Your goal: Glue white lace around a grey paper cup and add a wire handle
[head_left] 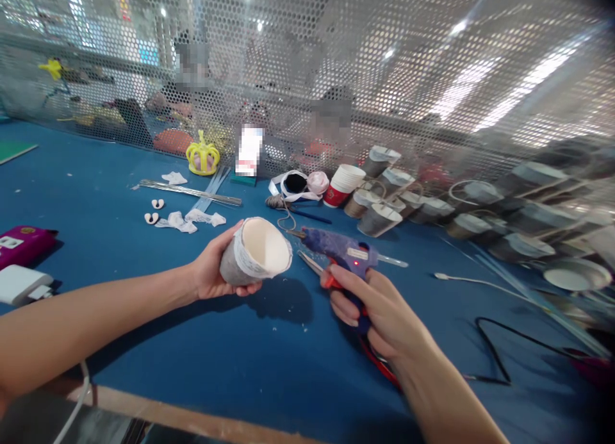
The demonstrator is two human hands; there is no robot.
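Note:
My left hand (216, 264) is wrapped round a grey-covered cup (235, 264), tilted so its pale inside shows. White lace trim (247, 258) runs round the cup's rim. In my right hand (379, 309) is a blue hot glue gun (331, 245) with a small red light lit. Its nozzle points left, just beside the cup's rim and apart from it, and a clear glue stick (393, 261) sticks out of the back. Scissor-like metal blades (310, 263) and a red handle show beside and beneath my right hand; whether they lie on the table I cannot tell.
Several grey-covered cups (379, 220) and red-white paper cups (343, 184) stand at the back right. Thin wires (192, 192), lace scraps (177, 222), a yellow crown (202, 157) and a phone (250, 150) lie behind the cup. Cables cross the right side. Perforated mesh (288, 66) borders the table.

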